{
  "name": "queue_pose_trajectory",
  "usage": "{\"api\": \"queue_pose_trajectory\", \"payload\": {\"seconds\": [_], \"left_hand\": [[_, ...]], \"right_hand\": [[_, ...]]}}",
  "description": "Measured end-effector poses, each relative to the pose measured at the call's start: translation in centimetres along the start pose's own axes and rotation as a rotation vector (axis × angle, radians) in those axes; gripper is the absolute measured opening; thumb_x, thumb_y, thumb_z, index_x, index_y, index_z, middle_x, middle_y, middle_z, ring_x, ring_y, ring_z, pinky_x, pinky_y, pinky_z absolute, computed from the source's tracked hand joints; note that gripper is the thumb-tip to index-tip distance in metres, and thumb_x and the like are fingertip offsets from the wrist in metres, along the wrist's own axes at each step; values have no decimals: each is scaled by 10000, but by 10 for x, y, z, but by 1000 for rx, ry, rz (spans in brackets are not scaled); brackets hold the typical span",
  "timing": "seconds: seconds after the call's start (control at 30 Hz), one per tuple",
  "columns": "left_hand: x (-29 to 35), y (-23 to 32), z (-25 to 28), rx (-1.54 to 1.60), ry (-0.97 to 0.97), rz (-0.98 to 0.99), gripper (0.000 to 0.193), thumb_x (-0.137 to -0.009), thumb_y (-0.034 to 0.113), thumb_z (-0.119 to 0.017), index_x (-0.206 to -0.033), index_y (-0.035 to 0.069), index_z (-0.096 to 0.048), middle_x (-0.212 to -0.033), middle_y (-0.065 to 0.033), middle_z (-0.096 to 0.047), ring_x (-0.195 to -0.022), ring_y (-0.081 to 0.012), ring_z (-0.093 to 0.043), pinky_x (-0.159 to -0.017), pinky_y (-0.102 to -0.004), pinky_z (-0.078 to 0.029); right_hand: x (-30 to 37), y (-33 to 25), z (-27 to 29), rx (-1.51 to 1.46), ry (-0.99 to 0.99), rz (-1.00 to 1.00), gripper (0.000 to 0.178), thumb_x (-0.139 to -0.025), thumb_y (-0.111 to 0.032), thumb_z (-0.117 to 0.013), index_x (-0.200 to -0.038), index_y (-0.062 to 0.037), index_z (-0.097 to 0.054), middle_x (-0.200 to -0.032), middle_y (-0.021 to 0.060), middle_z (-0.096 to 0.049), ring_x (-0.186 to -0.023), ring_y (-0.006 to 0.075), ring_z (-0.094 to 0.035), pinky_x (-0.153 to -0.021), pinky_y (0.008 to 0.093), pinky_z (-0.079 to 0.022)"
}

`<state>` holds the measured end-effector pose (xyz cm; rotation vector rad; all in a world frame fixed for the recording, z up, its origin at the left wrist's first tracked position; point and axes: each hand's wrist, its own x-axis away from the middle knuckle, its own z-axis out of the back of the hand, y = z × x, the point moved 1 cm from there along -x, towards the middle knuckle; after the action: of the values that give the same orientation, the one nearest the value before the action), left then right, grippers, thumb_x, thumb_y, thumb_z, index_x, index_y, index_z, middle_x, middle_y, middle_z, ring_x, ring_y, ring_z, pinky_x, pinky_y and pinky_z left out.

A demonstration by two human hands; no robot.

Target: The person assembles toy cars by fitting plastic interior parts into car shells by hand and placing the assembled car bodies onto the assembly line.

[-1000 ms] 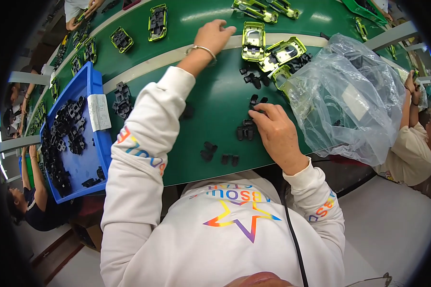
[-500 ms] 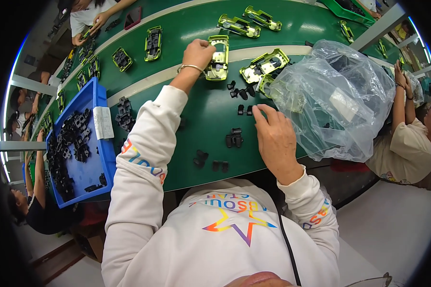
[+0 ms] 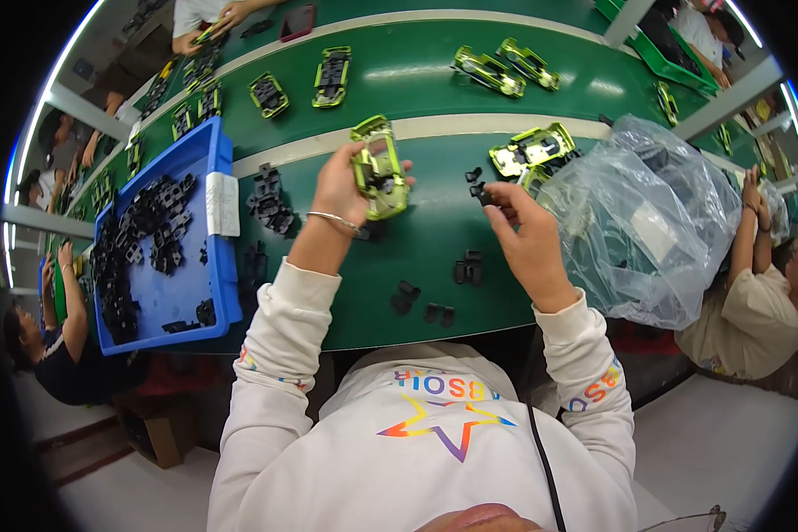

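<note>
A yellow-green toy car body (image 3: 381, 182) is held in the left hand (image 3: 339, 188), gripped across its width, with the thumb side along its left edge and fingertips showing past its right edge. It is held above the green table (image 3: 434, 230), its long axis pointing mostly away from the wearer and leaning slightly left at the far end. By the right hand (image 3: 534, 238), thumb and forefinger are nearly closed, and a small black part (image 3: 480, 191) appears to be pinched at the tips; how firmly it is gripped cannot be told. The black part is set to the right of the car body, about level with its nearer half, and the two are apart, with table showing between them. Its longer direction is turned much the same way as the car body's. From the right fingertips, the car body is found to the left, across that gap. A second car body (image 3: 532, 151) is seen beyond the right hand, beside the clear plastic bag (image 3: 638, 266), while loose black pieces (image 3: 468, 268) are spread nearer the wearer.
</note>
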<state>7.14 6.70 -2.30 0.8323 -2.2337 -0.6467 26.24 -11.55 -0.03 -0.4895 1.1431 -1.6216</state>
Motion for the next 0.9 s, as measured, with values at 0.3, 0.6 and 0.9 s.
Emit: {"api": "queue_pose_trajectory", "payload": {"seconds": [0.3,0.6,0.9], "left_hand": [[34,-22,-14,45,-98,-216,410,-1032,268,-388,-1336,8,-478,-1303,-244,-579,-1198,-383,-591,-979,-497,-516],[55,32,21,82,88,-458,352,-1021,202,-423,-1310,8,-476,-1316,-286,-558,-1232,-426,-568,-1009,-525,-497],[78,53,53,100,202,-613,363,-1026,196,-441,-1323,-6,-492,-1300,-273,-565,-1229,-439,-560,-1006,-533,-498]], "right_hand": [[-22,-33,-26,-722,-232,-281,268,-954,-70,-632,-1216,-14,-639,-1059,56,-683,-850,119,-693,-753,245,-559],[-2,-12,-28,732,-163,430,229,-814,-21,-659,-1035,-75,-688,-972,68,-626,-917,262,-599,-786,369,-458],[-23,-58,-107,437,-310,569,296,-789,-92,-741,-1070,-65,-651,-1078,83,-632,-995,290,-593,-839,403,-480]]}}
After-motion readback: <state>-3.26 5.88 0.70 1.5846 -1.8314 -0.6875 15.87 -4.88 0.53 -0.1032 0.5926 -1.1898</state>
